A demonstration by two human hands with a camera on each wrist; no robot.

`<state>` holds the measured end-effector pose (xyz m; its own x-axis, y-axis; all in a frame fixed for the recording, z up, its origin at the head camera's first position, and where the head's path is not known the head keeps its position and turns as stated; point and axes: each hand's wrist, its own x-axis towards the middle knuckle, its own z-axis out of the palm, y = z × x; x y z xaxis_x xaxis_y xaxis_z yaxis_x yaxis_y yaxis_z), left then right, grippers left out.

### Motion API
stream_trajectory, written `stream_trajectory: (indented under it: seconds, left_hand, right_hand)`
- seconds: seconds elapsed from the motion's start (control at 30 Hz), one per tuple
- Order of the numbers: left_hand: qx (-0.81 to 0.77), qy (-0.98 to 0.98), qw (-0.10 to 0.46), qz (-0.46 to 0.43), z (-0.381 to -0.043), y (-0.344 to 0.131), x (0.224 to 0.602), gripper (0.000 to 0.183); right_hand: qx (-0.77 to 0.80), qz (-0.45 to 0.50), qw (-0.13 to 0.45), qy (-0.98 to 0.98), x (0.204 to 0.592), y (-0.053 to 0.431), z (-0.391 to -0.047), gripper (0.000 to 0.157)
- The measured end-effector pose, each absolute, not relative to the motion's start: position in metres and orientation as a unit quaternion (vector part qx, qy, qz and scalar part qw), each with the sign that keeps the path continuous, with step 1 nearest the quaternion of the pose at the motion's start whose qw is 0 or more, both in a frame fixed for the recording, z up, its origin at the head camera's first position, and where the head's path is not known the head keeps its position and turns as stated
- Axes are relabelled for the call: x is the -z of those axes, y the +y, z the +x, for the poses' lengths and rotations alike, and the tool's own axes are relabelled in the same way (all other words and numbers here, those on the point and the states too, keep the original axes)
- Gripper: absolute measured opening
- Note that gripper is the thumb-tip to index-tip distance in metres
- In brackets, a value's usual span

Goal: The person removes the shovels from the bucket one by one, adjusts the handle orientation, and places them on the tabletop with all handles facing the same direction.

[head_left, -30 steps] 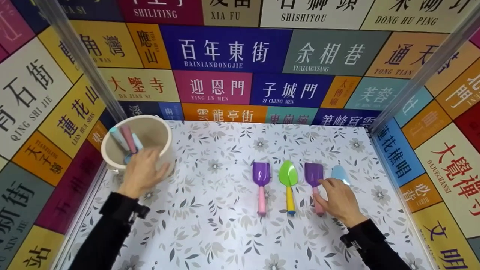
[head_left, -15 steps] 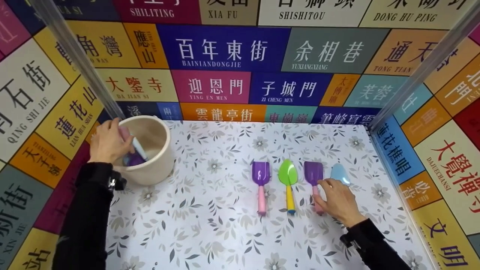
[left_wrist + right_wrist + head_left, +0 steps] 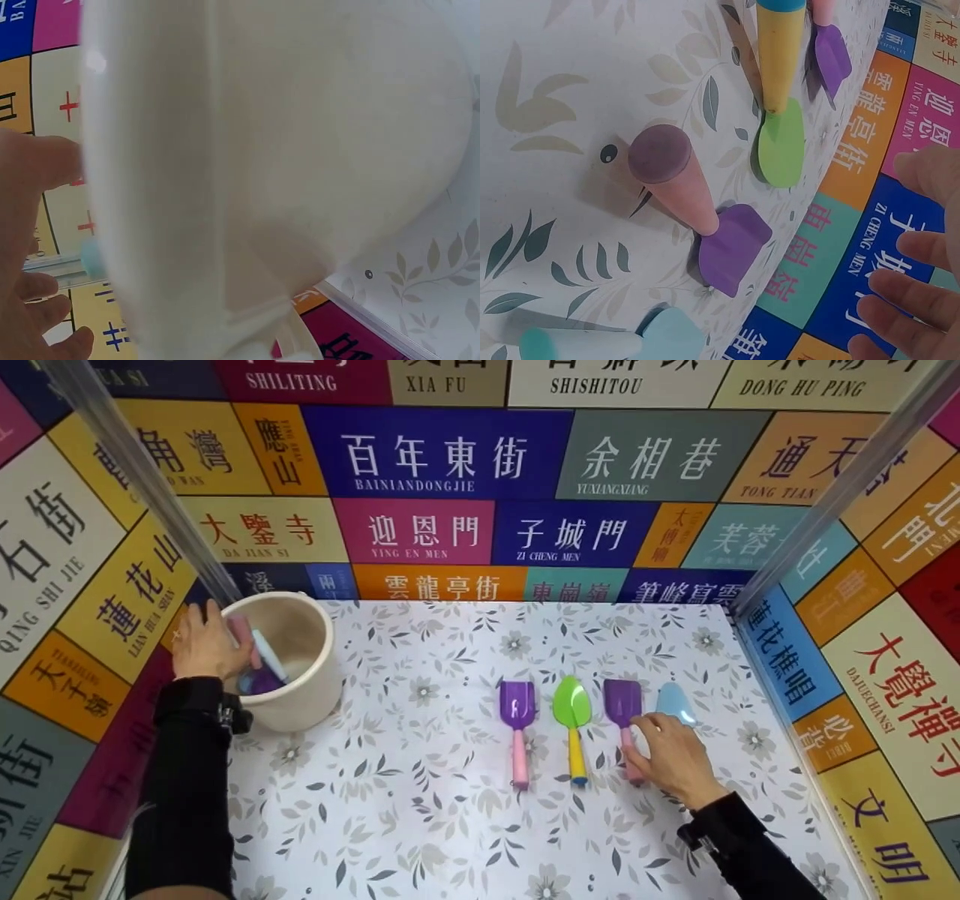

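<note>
The right grip (image 3: 675, 754) hovers with its fingers loosely spread, holding nothing. Just beside its thumb, on the left, lies the nearer purple shovel (image 3: 622, 703), pink handle toward the person. The light blue trowel (image 3: 675, 701) lies beneath that grip, its blade showing past the fingertips. Farther left of it come the green trowel (image 3: 572, 701), yellow-handled, and then another purple shovel (image 3: 517, 703).

The left grip (image 3: 208, 649) reaches over the rim of a cream bucket (image 3: 300, 701), thumb and fingers apart; I see nothing held. By its thumb, inside the bucket, lean a pink handle (image 3: 244, 639) and a pale blue handle (image 3: 270, 656).

Beneath both grips spreads a white table (image 3: 420, 795) printed with flowers and grey leaves. Ahead of them and to either side rise walls (image 3: 420, 532) of bright street-name panels, with see-through posts (image 3: 825, 495) at the corners.

From the left wrist, the bucket's side hides most of its contents, a teal tip (image 3: 91, 259) peeking past the rim. Seen from overhead, the right grip covers the light blue trowel's handle.
</note>
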<state>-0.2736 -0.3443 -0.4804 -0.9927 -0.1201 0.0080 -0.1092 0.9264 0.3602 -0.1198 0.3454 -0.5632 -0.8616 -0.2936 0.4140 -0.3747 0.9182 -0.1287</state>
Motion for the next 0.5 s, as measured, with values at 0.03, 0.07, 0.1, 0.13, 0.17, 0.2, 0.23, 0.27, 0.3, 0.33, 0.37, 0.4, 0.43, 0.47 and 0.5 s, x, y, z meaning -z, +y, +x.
stream_trajectory:
  seconds: [0.03,0.07,0.1,0.13,0.17,0.2,0.23,0.27,0.3,0.33,0.37,0.4,0.43,0.47,0.5]
  left_hand:
    - [0.180,-0.982,0.008,0.060,-0.2741,-0.3455,0.4815,0.088]
    - [0.177,-0.982,0.000,0.062,-0.2745,-0.3468,0.4824,0.089]
    - [0.174,-0.983,-0.008,0.063,-0.2747,-0.3478,0.4832,0.091]
    - [0.171,-0.983,-0.015,0.064,-0.2749,-0.3488,0.4839,0.092]
    - [0.168,-0.984,-0.021,0.062,-0.2749,-0.3496,0.4845,0.095]
    - [0.164,-0.984,-0.025,0.060,-0.2747,-0.3499,0.4848,0.097]
    - [0.161,-0.985,-0.027,0.058,-0.2743,-0.3498,0.4851,0.099]
    - [0.159,-0.985,-0.030,0.057,-0.2743,-0.3497,0.4856,0.100]
    - [0.158,-0.985,-0.032,0.055,-0.2743,-0.3497,0.4864,0.100]
    - [0.159,-0.985,-0.036,0.055,-0.2742,-0.3499,0.4871,0.100]
    - [0.160,-0.985,-0.041,0.055,-0.2738,-0.3499,0.4876,0.101]
    - [0.163,-0.984,-0.046,0.057,-0.2735,-0.3500,0.4881,0.101]
    - [0.166,-0.983,-0.051,0.058,-0.2735,-0.3504,0.4889,0.101]
    - [0.170,-0.982,-0.054,0.059,-0.2735,-0.3504,0.4898,0.101]
    - [0.174,-0.982,-0.054,0.058,-0.2735,-0.3501,0.4908,0.101]
  right_hand:
    - [-0.103,0.175,0.199,-0.959,0.5629,0.3454,-0.1197,0.032]
    - [-0.104,0.176,0.199,-0.958,0.5628,0.3454,-0.1195,0.031]
    - [-0.105,0.176,0.198,-0.959,0.5626,0.3455,-0.1192,0.031]
    - [-0.106,0.173,0.195,-0.959,0.5623,0.3454,-0.1187,0.031]
    - [-0.108,0.170,0.191,-0.961,0.5621,0.3453,-0.1182,0.032]
    - [-0.108,0.169,0.191,-0.961,0.5621,0.3455,-0.1177,0.031]
    - [-0.108,0.167,0.189,-0.962,0.5621,0.3457,-0.1172,0.032]
    - [-0.109,0.165,0.186,-0.962,0.5619,0.3457,-0.1165,0.032]
    - [-0.109,0.162,0.184,-0.963,0.5618,0.3459,-0.1162,0.032]
    - [-0.108,0.161,0.183,-0.964,0.5614,0.3459,-0.1161,0.032]
    - [-0.108,0.163,0.184,-0.963,0.5612,0.3461,-0.1162,0.033]
    - [-0.106,0.164,0.185,-0.963,0.5610,0.3463,-0.1164,0.033]
    - [-0.106,0.165,0.187,-0.963,0.5607,0.3465,-0.1166,0.033]
    - [-0.105,0.166,0.189,-0.962,0.5604,0.3467,-0.1168,0.032]
    - [-0.104,0.166,0.191,-0.962,0.5602,0.3469,-0.1171,0.032]
